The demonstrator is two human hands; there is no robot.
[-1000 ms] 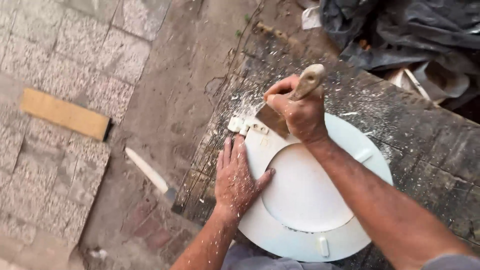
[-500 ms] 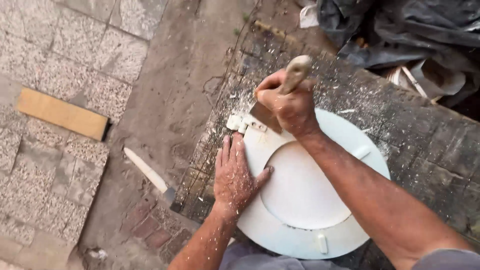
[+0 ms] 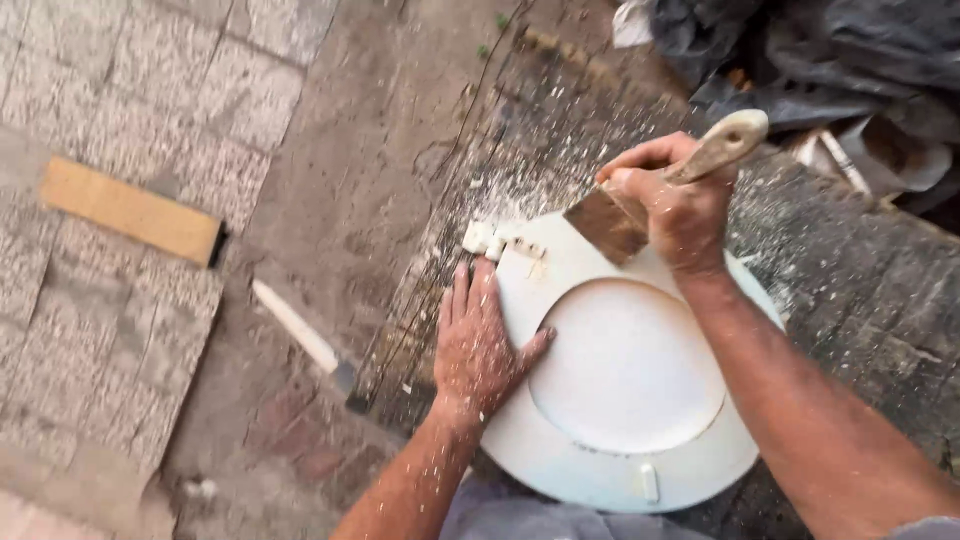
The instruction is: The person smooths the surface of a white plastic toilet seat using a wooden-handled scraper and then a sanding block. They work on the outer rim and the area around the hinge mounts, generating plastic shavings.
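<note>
The person's right hand point(image 3: 680, 205) has its grip wrapped tightly around the pale wooden handle of a flat-bladed scraper point(image 3: 650, 195), the fingers fully curled; the dark blade angles down and left and meets the far rim of a round white disc point(image 3: 625, 385). The disc lies flat on a rough, dust-speckled worktop point(image 3: 850, 280), near the person's body. The left hand point(image 3: 480, 345) lies palm down on the disc's left rim, fingers spread flat and holding nothing. Small white broken pieces point(image 3: 490, 240) sit just beyond its fingertips. On the ground to the left lie a wooden block point(image 3: 130, 210) and a white strip point(image 3: 295, 325).
</note>
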